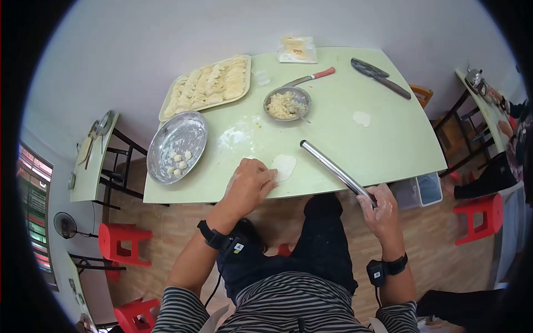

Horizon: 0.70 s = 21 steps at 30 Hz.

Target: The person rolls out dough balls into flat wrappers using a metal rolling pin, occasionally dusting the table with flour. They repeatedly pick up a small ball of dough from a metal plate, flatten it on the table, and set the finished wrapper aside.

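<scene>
My left hand (pixel 254 180) is at the table's near edge, its fingertips closed at the left side of a flat round dough wrapper (pixel 284 166). My right hand (pixel 380 206) is wrapped round the near end of a metal rolling pin (pixel 336 168), which slants up and left over the table. Beyond the wrapper stands a metal bowl of pale filling (pixel 286 105) with a spoon in it. A large metal plate (pixel 176 145) to the left holds several small dough balls. Loose flour (pixel 234 137) lies between plate and wrapper.
A tray (pixel 210 87) of dumplings stands at the back left. Behind the bowl lie a red-handled knife (pixel 311 76) and a packet (pixel 297 50). A dark utensil (pixel 381 77) and another wrapper (pixel 362 118) lie right. Red stools (pixel 482 217) stand around; a person (pixel 502 161) is far right.
</scene>
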Each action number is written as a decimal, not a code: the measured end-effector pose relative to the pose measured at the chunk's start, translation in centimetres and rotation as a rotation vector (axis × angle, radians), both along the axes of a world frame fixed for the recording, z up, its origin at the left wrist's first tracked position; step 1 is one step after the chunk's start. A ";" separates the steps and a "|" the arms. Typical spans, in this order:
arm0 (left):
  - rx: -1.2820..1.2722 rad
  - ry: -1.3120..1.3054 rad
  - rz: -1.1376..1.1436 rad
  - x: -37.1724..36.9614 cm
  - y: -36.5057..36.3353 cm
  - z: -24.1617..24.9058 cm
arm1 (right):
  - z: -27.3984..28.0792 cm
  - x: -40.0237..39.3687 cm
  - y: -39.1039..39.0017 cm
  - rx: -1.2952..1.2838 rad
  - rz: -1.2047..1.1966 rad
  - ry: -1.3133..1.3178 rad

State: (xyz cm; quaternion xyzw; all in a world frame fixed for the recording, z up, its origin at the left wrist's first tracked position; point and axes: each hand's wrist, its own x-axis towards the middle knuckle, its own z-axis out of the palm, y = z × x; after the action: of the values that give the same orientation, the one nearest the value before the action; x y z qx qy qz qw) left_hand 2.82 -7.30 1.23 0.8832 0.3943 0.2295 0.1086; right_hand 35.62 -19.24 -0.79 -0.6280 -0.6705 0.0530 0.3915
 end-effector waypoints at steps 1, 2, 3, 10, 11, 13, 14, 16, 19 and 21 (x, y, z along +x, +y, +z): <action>0.001 -0.001 -0.001 0.0 0.1 0.0 | -0.2 0.0 -0.5 -0.036 -0.024 0.071; 0.051 0.016 -0.035 0.1 0.2 0.1 | -0.3 0.0 -1.0 -0.071 -0.050 0.142; 0.102 0.034 -0.072 0.2 0.4 0.2 | -0.5 0.0 -1.3 -0.070 -0.056 0.141; 0.264 0.267 -0.260 0.2 1.9 0.3 | -2.1 -0.2 -2.0 -0.092 -0.035 0.320; 0.287 0.264 -0.309 0.2 2.0 1.0 | -2.4 -0.2 -2.1 -0.105 -0.034 0.356; 0.308 0.265 -0.360 0.2 2.4 1.7 | -2.8 0.0 -2.2 -0.100 -0.034 0.366; 0.302 0.331 -0.384 0.1 2.6 1.9 | -3.1 0.0 -2.2 -0.094 -0.030 0.376; 0.297 0.399 -0.406 0.1 2.8 2.3 | -3.6 0.1 -2.2 -0.106 -0.029 0.400; 0.292 0.524 -0.463 0.6 3.1 2.5 | -3.7 0.2 -2.3 -0.116 -0.035 0.429; 0.189 0.497 -0.432 0.7 3.5 2.3 | -3.8 0.4 -2.4 -0.114 -0.039 0.438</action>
State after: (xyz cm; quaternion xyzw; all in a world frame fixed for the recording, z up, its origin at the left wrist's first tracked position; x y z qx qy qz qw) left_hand 3.54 -3.83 3.50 0.9814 0.1894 0.0145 -0.0271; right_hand 36.06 -21.60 -4.61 -0.6355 -0.5530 0.2186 0.4925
